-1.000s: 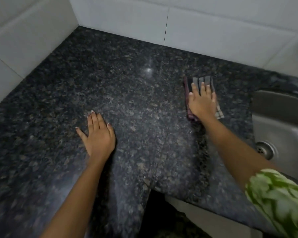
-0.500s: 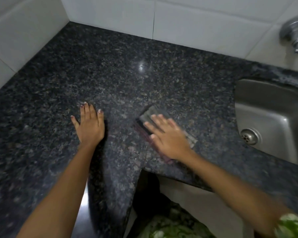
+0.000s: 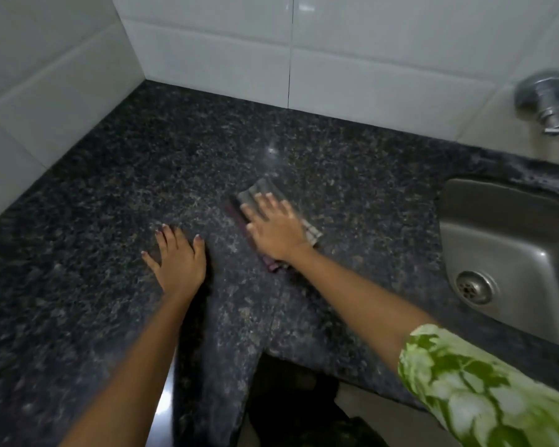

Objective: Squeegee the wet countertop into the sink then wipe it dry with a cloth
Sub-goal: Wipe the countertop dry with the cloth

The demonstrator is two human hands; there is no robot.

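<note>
Now cloth (image 3: 265,195) lies flat beneath right hand (image 3: 276,232).

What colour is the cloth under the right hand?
The cloth is grey-striped with a maroon edge, in the head view.

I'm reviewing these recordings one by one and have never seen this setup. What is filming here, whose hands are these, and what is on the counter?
There is no machine: a person wears a camera on the head, looking down at their own two hands. The left hand rests flat on the dark granite countertop. The right hand presses flat on a folded cloth, wiping. To the right is a steel sink with a tap above. No squeegee is visible.
</note>
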